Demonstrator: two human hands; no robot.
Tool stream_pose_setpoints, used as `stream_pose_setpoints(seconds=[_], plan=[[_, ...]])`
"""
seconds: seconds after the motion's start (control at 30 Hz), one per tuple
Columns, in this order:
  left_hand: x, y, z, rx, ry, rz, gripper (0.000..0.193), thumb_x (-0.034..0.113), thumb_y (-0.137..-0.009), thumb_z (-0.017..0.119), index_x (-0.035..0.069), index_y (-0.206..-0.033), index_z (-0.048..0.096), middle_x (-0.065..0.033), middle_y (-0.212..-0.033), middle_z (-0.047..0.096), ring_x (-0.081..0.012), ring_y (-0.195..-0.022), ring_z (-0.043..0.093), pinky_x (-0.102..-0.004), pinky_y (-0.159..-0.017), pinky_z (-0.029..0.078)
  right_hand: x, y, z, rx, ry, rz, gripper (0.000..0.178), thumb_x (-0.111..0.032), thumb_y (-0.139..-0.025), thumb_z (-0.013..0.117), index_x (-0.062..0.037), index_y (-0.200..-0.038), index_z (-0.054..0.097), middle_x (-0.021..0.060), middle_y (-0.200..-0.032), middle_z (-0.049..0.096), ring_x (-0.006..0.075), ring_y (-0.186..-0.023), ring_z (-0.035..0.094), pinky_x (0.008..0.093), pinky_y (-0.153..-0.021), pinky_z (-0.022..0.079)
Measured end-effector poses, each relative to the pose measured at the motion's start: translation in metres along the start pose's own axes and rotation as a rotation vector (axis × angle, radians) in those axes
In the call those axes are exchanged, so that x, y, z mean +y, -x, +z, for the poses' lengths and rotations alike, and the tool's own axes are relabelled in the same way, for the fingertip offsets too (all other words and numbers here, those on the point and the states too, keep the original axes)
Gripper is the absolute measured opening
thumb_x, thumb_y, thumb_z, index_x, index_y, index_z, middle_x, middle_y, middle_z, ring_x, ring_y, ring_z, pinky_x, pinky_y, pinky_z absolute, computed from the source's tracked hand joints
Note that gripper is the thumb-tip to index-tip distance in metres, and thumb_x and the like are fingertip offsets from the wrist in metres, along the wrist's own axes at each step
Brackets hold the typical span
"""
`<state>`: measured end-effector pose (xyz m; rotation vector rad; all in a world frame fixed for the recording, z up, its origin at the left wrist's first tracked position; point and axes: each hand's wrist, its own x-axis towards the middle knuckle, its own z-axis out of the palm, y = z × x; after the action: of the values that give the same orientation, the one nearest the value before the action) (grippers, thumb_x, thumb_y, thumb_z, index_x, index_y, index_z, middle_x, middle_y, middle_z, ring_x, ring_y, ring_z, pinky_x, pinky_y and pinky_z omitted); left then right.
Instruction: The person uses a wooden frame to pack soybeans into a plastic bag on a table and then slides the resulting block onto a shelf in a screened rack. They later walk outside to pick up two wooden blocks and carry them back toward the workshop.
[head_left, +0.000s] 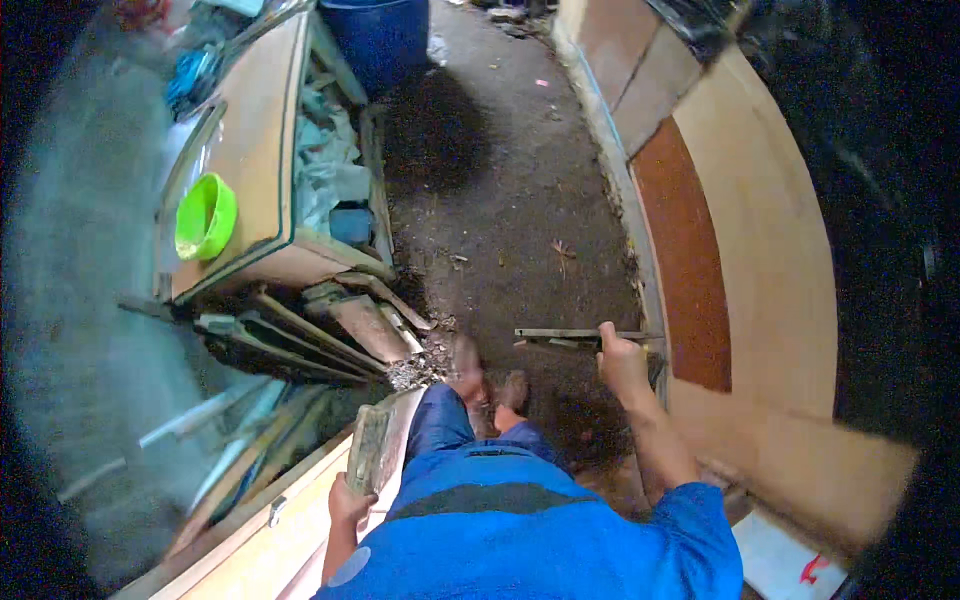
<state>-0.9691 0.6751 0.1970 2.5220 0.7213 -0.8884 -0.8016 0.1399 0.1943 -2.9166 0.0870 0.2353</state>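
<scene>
My left hand (350,500), at the lower left beside my hip, is closed on the lower end of a short, thick, grey-brown slab (370,445) that looks like worn wood. On the other side, my right hand (622,362) stretches forward with its fingers wrapped round a long, thin, flat strip (560,333). That strip points leftward across the dirt floor, and its material is unclear. Its right end reaches close to the panelled wall. My feet show below, between the two hands.
A wooden cabinet (250,140) with stuffed cloth stands ahead left, a green bowl (206,217) on top. Boards (365,325) lean below it. Beyond stands a blue barrel (375,45). Panels (690,270) line the right side of the dirt floor (520,220).
</scene>
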Motion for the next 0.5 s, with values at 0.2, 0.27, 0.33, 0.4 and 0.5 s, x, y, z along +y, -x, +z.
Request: stream_pose_setpoints(seconds=[0.2,0.27,0.33,0.4,0.5], plan=[[0.061,-0.022,0.0,0.015,0.123,-0.116,0.065,0.025,-0.046,0.08,0.003,-0.101,0.053,-0.0187,-0.092,0.063,-0.0346,-0.088,0.062,-0.04,-0.079,0.049,-0.029,-0.096,-0.003,-0.078,0.039,-0.181,0.039,-0.012,-0.071,0.068,-0.0064,-0.102,0.045,0.0167,-0.064,0.061,0.0362,-0.06,0.061,0.046,-0.052,0.048],[0.079,-0.032,-0.003,0.013,0.169,-0.143,0.065,0.025,-0.047,0.08,0.003,-0.101,0.053,-0.0185,-0.093,0.063,-0.0344,-0.089,0.062,-0.0405,-0.079,0.049,-0.045,-0.126,-0.003,-0.051,0.032,-0.304,0.035,-0.008,-0.073,0.063,-0.0063,-0.102,0.045,0.0179,-0.065,0.06,0.0371,-0.06,0.061,0.047,-0.053,0.047],[0.094,-0.036,-0.007,-0.001,0.238,-0.181,0.064,0.026,-0.048,0.08,0.004,-0.102,0.053,-0.0182,-0.095,0.062,-0.0342,-0.088,0.062,-0.0415,-0.079,0.049,-0.066,-0.16,-0.009,-0.077,0.071,-0.377,0.031,-0.003,-0.074,0.055,-0.0067,-0.103,0.045,0.0178,-0.063,0.06,0.0387,-0.06,0.061,0.0479,-0.053,0.047],[0.109,-0.035,-0.012,-0.025,0.261,-0.233,0.064,0.026,-0.048,0.08,0.004,-0.102,0.053,-0.0181,-0.095,0.062,-0.0342,-0.088,0.062,-0.0416,-0.079,0.049,-0.087,-0.193,-0.013,-0.1,0.081,-0.489,0.031,-0.001,-0.074,0.052,-0.0069,-0.104,0.045,0.0174,-0.062,0.059,0.0387,-0.06,0.06,0.0479,-0.053,0.047],[0.125,-0.035,-0.019,0.02,0.322,-0.265,0.063,0.027,-0.048,0.08,0.003,-0.1,0.054,-0.0183,-0.091,0.063,-0.0348,-0.088,0.062,-0.0418,-0.079,0.049,-0.117,-0.24,0.007,-0.118,0.125,-0.547,0.026,-0.002,-0.077,0.05,-0.0061,-0.102,0.044,0.018,-0.062,0.059,0.0376,-0.06,0.061,0.0475,-0.053,0.048]])
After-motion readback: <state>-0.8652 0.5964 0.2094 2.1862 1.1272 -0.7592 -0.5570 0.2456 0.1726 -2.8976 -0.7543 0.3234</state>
